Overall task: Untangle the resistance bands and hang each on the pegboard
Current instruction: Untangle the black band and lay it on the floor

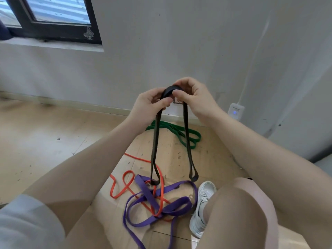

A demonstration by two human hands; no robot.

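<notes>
black band (186, 133): centre frame, folded top pinched by my left hand (150, 103) and right hand (195, 97), loops dangling.
feel: likely soft, stretchy, light.
purple band (162, 206), orange band (125, 186): tangled on floor, lower centre.

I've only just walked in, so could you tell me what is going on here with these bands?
A person is holding up a folded black band with both hands, the left hand and right hand pinching its top while two loops hang down. On the floor below, a purple band and an orange band lie tangled together. A green band lies apart near the wall. No pegboard is in view.
</notes>
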